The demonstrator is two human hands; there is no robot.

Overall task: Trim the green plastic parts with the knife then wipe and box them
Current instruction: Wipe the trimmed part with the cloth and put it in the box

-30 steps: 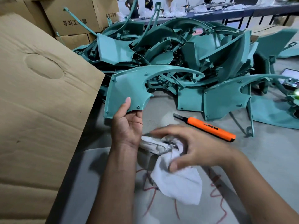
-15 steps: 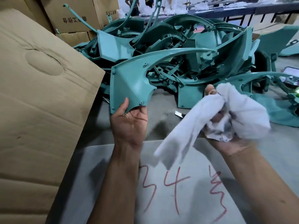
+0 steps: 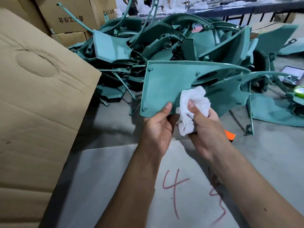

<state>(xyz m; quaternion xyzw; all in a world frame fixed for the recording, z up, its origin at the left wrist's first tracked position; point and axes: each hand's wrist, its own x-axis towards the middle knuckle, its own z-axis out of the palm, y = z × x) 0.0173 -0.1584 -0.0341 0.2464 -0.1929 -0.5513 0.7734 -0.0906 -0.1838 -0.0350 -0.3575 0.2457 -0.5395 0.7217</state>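
My left hand (image 3: 158, 127) grips the lower edge of a curved green plastic part (image 3: 166, 83), holding it up over the grey floor. My right hand (image 3: 205, 129) is closed around a crumpled white cloth (image 3: 194, 102), which presses against the part's lower right edge. The orange knife (image 3: 230, 135) lies on the floor behind my right hand, mostly hidden, with only its end showing. A big heap of green plastic parts (image 3: 164, 40) fills the floor beyond.
A large cardboard box flap (image 3: 37, 99) stands at the left. A grey sheet with red marks (image 3: 174, 191) lies under my forearms. Stacked cartons (image 3: 70, 15) stand behind the heap. A phone (image 3: 291, 74) lies at the right. People stand at a far table.
My right hand picked the cloth up off the floor, swung it up and brought it onto the part. My left hand lifted the part and turned it to the right.
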